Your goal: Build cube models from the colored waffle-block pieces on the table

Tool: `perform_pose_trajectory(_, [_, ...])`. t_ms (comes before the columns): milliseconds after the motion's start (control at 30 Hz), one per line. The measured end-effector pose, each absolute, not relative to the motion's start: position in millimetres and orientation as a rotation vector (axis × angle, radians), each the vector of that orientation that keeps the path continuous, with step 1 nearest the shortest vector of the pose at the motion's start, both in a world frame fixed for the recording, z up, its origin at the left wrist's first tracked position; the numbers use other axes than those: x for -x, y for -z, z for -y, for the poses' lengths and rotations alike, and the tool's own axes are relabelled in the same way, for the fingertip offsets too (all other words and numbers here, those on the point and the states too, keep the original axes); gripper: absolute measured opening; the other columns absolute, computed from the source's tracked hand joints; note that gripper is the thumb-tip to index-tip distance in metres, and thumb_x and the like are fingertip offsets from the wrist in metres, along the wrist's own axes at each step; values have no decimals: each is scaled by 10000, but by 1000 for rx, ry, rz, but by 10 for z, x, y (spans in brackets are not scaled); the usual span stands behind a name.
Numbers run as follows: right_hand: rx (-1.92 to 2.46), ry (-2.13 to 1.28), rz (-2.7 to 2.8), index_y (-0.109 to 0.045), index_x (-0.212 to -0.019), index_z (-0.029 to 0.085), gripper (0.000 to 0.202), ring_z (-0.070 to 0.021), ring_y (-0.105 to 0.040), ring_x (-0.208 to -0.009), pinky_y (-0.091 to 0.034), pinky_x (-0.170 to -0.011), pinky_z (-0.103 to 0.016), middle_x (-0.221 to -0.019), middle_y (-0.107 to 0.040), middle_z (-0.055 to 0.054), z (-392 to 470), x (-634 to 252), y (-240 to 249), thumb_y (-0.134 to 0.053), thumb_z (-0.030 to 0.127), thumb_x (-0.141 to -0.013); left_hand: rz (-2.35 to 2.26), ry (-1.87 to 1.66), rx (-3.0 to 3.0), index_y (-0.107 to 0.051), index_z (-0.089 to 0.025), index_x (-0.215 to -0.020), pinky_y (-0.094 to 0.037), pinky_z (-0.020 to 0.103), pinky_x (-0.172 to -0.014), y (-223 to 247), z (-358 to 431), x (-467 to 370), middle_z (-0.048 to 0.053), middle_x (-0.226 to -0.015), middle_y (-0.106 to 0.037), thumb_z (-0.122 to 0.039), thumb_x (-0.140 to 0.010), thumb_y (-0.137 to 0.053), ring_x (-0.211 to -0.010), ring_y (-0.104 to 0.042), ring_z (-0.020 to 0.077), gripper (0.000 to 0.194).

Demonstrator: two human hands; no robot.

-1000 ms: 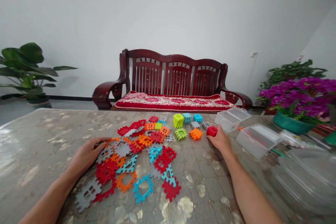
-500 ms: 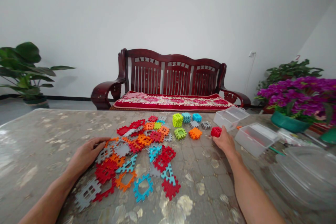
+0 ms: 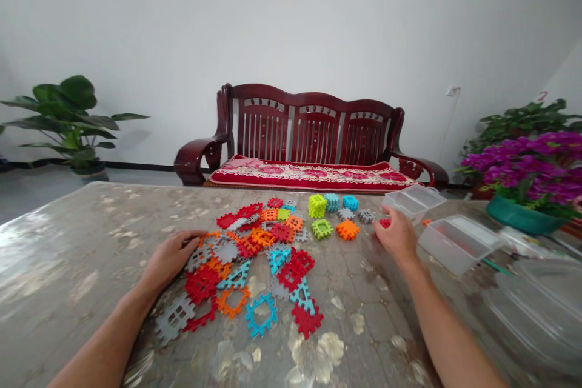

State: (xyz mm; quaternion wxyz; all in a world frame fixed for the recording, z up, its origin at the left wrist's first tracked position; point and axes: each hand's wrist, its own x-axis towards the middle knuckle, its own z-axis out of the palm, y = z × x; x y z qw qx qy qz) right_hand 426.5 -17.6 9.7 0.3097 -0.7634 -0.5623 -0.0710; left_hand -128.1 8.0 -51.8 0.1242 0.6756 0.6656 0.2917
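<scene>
Right grip (image 3: 400,237) clamped red pieces (image 3: 385,223), likely keeping them together; loose pieces (image 3: 202,284) lay beside my left grip (image 3: 170,257), closure unclear.

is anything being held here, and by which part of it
The right hand is at the red stack, hiding its right side; whether it grips cannot be told. The left hand rests at the pile, no grip visible.

We look across a glossy, floral-patterned tabletop (image 3: 104,236) to a dark red wooden settee (image 3: 317,133) with a red patterned cover (image 3: 313,176), before a white wall (image 3: 291,24) whose black skirting (image 3: 140,167) meets a grey floor (image 3: 31,188), a leafy potted plant (image 3: 78,96) at the left.
</scene>
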Motion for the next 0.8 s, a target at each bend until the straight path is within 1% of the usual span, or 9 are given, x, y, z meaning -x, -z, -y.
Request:
perform_pose_trajectory(67, [1787, -156, 1719, -655, -1206, 203, 412, -231, -659, -985, -494, -926, -358, -1103, -725, -81, 197, -3961, -115, -575, 283, -810, -1939, -855, -1964, -751, -226, -1073, -497, 344, -993, 519, -72, 1275, 77, -1141, -757, -482, -806, -453, -1077, -676, 262, 476])
perform_pose_trajectory(100, [1672, -318, 1854, -688, -1147, 210, 367, -216, -666, -953, -507, -891, -336, -1075, -734, -65, 226, -3788, -104, -577, 270, -802, -1935, -858, -1961, -750, -225, -1076, -496, 339, -993, 519, -67, 1272, 74, -1142, -757, -486, -810, -452, -1076, -676, 259, 477])
perform_pose_trajectory(167, [1520, -469, 2053, -727, -1080, 213, 331, -206, -663, -934, -509, -860, -318, -1057, -736, -51, 316, -3443, -57, -608, 254, -773, -1929, -863, -1952, -750, -222, -1081, -495, 336, -995, 517, -57, 1266, 71, -1143, -759, -498, -817, -452, -1073, -677, 256, 484])
perform_pose_trajectory(233, [1460, -508, 2168, -718, -1134, 217, 396, -213, -655, -957, -505, -874, -327, -1119, -722, -56, 427, -3150, -2, -667, 286, -747, -1935, -867, -1942, -752, -224, -1079, -495, 338, -998, 513, -51, 1259, 68, -1136, -763, -507, -816, -455, -1064, -680, 255, 487])
perform_pose_trajectory(300, [1462, -500, 2223, -669, -1249, 226, 520, -238, -635, -1058, -484, -946, -353, -1228, -690, -73, 527, -2948, 38, -707, 338, -743, -1943, -883, -1945, -760, -229, -1058, -497, 339, -995, 506, -47, 1253, 65, -1123, -767, -509, -810, -459, -1056, -684, 255, 480])
perform_pose_trajectory(367, [1488, -450, 2265, -626, -1317, 231, 583, -262, -598, -1149, -449, -1012, -381, -1294, -660, -84, 588, -2839, 58, -711, 357, -753, -1946, -901, -1957, -768, -233, -1035, -505, 334, -980, 501, -45, 1248, 62, -1110, -771, -505, -801, -461, -1048, -690, 256, 472])
perform_pose_trajectory(533, [1535, -395, 2283, -600, -1334, 195, 582, -260, -583, -1163, -433, -1036, -380, -1273, -662, -95, 588, -2832, 92, -651, 254, -757, -1948, -884, -1949, -762, -223, -1065, -500, 336, -982, 504, -43, 1244, 68, -1129, -764, -486, -812, -445, -1056, -686, 257, 483])
perform_pose_trajectory(700, [1590, -440, 2183, -535, -1399, 147, 713, -267, -603, -1167, -452, -1031, -382, -1319, -633, -136, 568, -2960, 137, -668, 230, -703, -1944, -851, -1942, -753, -211, -1090, -503, 349, -984, 523, -62, 1259, 75, -1141, -757, -489, -812, -442, -1072, -680, 267, 501])
perform_pose_trajectory(800, [1574, -401, 2105, -551, -1381, 147, 699, -262, -613, -1166, -455, -1041, -385, -1318, -637, -134, 528, -3083, 84, -677, 247, -702, -1929, -837, -1947, -753, -213, -1084, -505, 347, -981, 522, -73, 1264, 73, -1133, -760, -482, -806, -448, -1063, -682, 265, 492])
